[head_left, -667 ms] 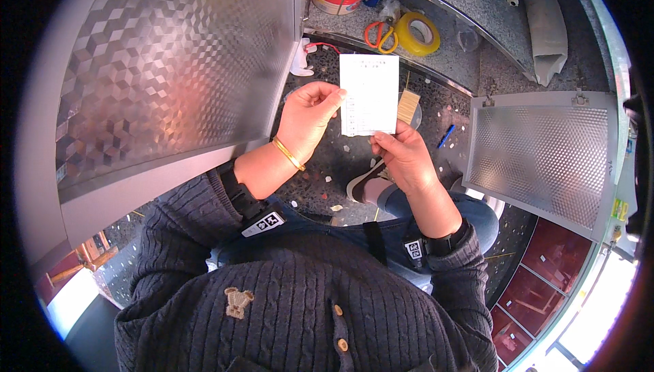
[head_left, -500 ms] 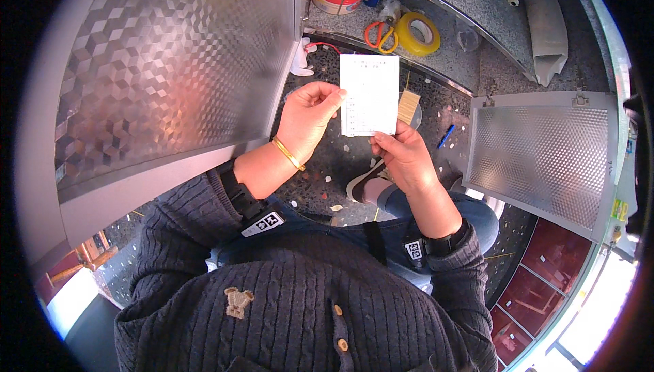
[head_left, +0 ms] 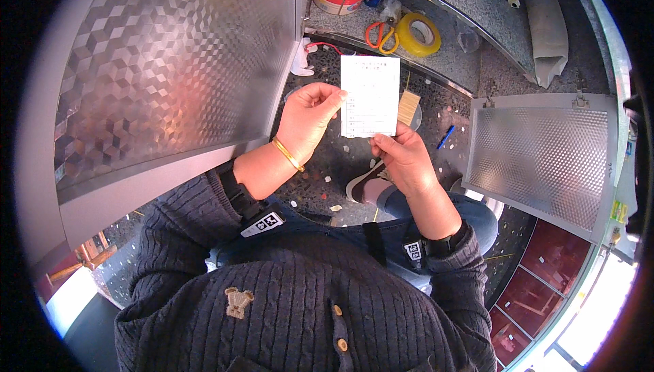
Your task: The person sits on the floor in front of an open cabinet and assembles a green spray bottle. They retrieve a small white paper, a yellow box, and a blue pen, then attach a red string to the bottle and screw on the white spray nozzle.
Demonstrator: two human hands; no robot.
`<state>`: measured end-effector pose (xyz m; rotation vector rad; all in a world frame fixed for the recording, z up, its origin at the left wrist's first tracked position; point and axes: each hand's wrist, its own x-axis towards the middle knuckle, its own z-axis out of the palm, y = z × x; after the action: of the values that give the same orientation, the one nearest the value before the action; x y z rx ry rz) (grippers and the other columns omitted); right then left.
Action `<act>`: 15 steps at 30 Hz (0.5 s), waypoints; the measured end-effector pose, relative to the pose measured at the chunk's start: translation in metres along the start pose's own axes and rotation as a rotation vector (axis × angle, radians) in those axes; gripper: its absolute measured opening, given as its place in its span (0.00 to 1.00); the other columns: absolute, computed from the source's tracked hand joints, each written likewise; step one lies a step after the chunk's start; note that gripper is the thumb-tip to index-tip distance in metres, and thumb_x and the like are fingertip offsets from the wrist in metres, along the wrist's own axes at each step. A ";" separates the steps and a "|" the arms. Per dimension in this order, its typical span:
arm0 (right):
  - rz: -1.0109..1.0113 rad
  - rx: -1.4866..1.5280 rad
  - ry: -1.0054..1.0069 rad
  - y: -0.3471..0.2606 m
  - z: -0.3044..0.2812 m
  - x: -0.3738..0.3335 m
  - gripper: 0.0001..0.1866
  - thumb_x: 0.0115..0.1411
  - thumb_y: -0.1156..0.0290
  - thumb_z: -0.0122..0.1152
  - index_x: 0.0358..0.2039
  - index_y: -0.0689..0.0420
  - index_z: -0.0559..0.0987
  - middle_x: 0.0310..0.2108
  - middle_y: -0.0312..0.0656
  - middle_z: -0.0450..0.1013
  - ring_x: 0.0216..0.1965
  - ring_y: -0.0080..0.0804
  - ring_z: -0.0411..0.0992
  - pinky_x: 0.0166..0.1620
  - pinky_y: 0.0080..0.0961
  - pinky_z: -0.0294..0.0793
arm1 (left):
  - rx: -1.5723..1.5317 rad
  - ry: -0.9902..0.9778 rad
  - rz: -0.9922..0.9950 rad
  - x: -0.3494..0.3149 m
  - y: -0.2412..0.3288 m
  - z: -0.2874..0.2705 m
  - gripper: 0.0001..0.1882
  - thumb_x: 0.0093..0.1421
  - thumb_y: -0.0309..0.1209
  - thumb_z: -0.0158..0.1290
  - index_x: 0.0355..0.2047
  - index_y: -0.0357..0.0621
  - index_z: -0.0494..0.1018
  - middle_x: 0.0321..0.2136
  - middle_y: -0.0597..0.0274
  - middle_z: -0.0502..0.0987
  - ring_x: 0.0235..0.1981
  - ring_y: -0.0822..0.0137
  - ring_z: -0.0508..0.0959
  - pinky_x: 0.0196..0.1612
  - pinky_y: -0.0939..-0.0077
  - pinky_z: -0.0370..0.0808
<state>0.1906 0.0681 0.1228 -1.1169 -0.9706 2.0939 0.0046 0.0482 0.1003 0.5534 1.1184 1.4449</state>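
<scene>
- And there it is, the printed white paper form point(head_left: 370, 96), held up between both hands over the floor!
- The left hand point(head_left: 308, 114) pinches its left edge, thumb on top, a gold bangle point(head_left: 289, 154) at the wrist.
- The right hand point(head_left: 404, 159) has the lower right corner, thumb over the front, fingers tucked behind.
- Below, a dark speckled terrazzo floor point(head_left: 313, 191), with a slim blue pen-like stick point(head_left: 446, 137) lying to the right.
- Just beyond the form, orange-and-yellow-handled scissors point(head_left: 373, 34) sit beside a yellow tape roll point(head_left: 408, 35) on a grey speckled shelf point(head_left: 340, 23).
- Flanking it all: a tall patterned metallic panel point(head_left: 184, 65) left, a smaller textured door point(head_left: 541, 157) right.
</scene>
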 end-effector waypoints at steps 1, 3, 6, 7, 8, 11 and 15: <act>0.000 0.002 0.000 0.000 0.000 0.000 0.10 0.55 0.76 0.56 0.39 0.62 0.73 0.29 0.35 0.72 0.28 0.19 0.66 0.34 0.16 0.66 | -0.004 -0.002 0.003 0.000 0.000 0.000 0.05 0.55 0.28 0.55 0.27 0.38 0.74 0.21 0.71 0.72 0.22 0.82 0.68 0.27 0.88 0.64; 0.001 0.007 0.002 0.000 0.001 0.000 0.10 0.56 0.76 0.56 0.39 0.62 0.73 0.29 0.35 0.72 0.28 0.19 0.66 0.34 0.16 0.66 | 0.000 -0.002 0.000 0.000 0.000 0.000 0.05 0.55 0.28 0.54 0.27 0.38 0.74 0.21 0.71 0.72 0.22 0.82 0.68 0.27 0.88 0.64; 0.001 0.012 0.006 -0.001 0.002 -0.001 0.09 0.56 0.77 0.55 0.39 0.62 0.73 0.30 0.35 0.71 0.28 0.19 0.66 0.34 0.16 0.66 | 0.003 -0.005 -0.001 -0.001 0.001 0.000 0.05 0.55 0.28 0.55 0.27 0.38 0.74 0.21 0.71 0.73 0.23 0.82 0.68 0.27 0.88 0.64; 0.002 0.011 0.007 -0.001 0.002 -0.001 0.09 0.56 0.78 0.55 0.38 0.62 0.73 0.30 0.35 0.71 0.29 0.20 0.66 0.34 0.17 0.66 | 0.000 -0.008 0.003 -0.001 0.001 0.000 0.05 0.55 0.28 0.55 0.27 0.38 0.74 0.21 0.71 0.73 0.23 0.82 0.68 0.27 0.88 0.64; 0.000 0.010 0.007 -0.001 0.002 -0.001 0.08 0.56 0.78 0.54 0.38 0.61 0.73 0.30 0.35 0.70 0.29 0.21 0.66 0.34 0.17 0.66 | -0.002 -0.008 -0.001 -0.001 0.001 0.000 0.05 0.55 0.28 0.55 0.27 0.38 0.74 0.21 0.71 0.73 0.23 0.82 0.68 0.27 0.88 0.64; 0.013 0.011 0.031 -0.001 0.003 -0.001 0.08 0.56 0.78 0.54 0.38 0.62 0.73 0.30 0.35 0.70 0.29 0.20 0.66 0.34 0.17 0.66 | -0.013 -0.007 -0.001 -0.001 0.001 0.000 0.06 0.55 0.28 0.55 0.26 0.39 0.74 0.21 0.71 0.72 0.23 0.82 0.67 0.27 0.88 0.64; 0.009 0.011 0.022 -0.001 0.002 -0.001 0.11 0.55 0.76 0.57 0.40 0.61 0.73 0.30 0.35 0.72 0.28 0.19 0.67 0.34 0.16 0.66 | 0.002 -0.005 -0.005 -0.001 0.001 -0.001 0.06 0.55 0.29 0.55 0.26 0.39 0.74 0.21 0.71 0.72 0.22 0.82 0.67 0.27 0.89 0.63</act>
<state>0.1892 0.0673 0.1245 -1.1379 -0.9441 2.0873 0.0039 0.0476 0.1009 0.5550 1.1166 1.4380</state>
